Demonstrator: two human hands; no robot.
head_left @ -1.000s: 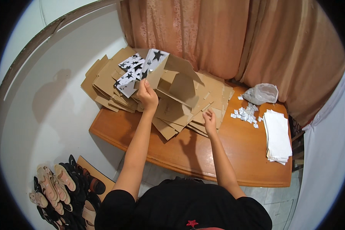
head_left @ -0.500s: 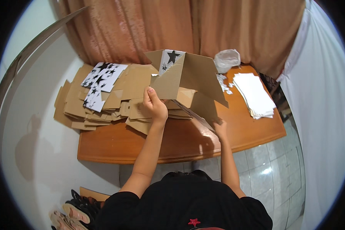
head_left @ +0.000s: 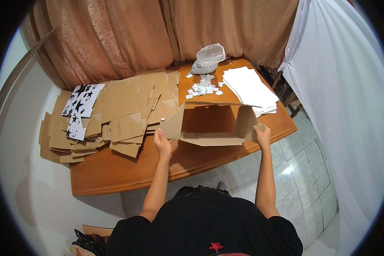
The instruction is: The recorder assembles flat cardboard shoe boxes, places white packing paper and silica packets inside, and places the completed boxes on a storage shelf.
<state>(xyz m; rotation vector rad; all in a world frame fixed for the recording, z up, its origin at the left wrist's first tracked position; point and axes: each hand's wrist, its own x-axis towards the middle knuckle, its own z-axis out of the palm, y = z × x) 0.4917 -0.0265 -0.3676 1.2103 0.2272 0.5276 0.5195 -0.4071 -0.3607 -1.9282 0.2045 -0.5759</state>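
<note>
Head view puts the cardboard box (head_left: 213, 139) over the near side of the wooden table (head_left: 115, 175), right between the person's two hands, open through its middle so that brown wood shows inside. Their left hand (head_left: 162, 143) pinches the flap at one end, thumb uppermost; their right hand (head_left: 263, 135) grips the opposite end, fingers curled round its edge. Whether the box touches the tabletop, I can't tell.

It's a glossy orange-brown table with a curved front edge, and most of its left half lies under a loose stack of flattened cardboard (head_left: 121, 100). On the stack's left part sits a white piece with black stars (head_left: 82, 106). Past the box, near the back edge, a translucent plastic bag (head_left: 209, 59) slumps with its mouth gaping, small silvery packets (head_left: 202, 87) scattered just in front of it. Beside them, to the right, is a pile of white sheets (head_left: 251, 91), slightly fanned.

Behind everything hang brownish-orange curtains (head_left: 115, 38), patterned toward the left. White fabric (head_left: 328, 106) drapes down the right side, gathered near the table's far corner. Over on the left stands a plain white wall (head_left: 38, 200). Pale grey tiles (head_left: 292, 187) cover the floor, and some shoes (head_left: 89, 243) crowd the lower left corner.
</note>
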